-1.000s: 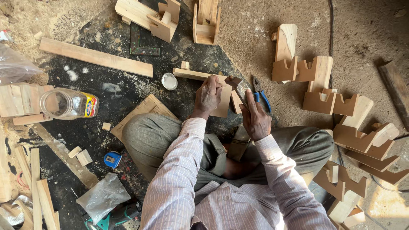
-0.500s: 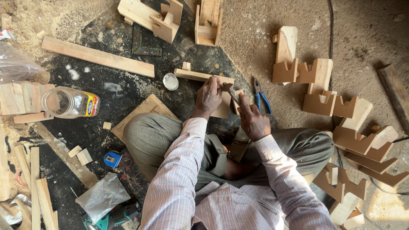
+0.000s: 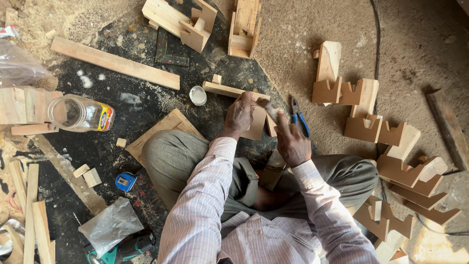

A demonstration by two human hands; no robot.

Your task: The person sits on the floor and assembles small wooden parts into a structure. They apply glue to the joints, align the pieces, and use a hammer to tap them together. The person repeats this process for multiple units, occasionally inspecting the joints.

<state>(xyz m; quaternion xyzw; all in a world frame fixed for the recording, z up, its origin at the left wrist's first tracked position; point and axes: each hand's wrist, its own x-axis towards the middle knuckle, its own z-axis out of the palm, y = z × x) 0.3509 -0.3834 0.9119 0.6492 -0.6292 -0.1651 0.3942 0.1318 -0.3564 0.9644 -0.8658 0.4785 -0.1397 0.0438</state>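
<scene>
Sawdusty floor under me; my left hand (image 3: 239,115) grips a stiff, light wood piece (image 3: 257,124) by its edge, right hand (image 3: 291,142) pinching a small tool (image 3: 268,108).

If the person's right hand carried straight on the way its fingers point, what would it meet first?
Probably the notched wooden piece that the left hand steadies; the right hand points up-left towards it, holding something small. Depth is unclear.

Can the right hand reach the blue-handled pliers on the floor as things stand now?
Probably yes. The right hand hovers just beside the blue-handled pliers, which lie on the floor with nothing on top of them. However, its fingers seem to pinch a small pale piece, so the grip is not free.
</scene>
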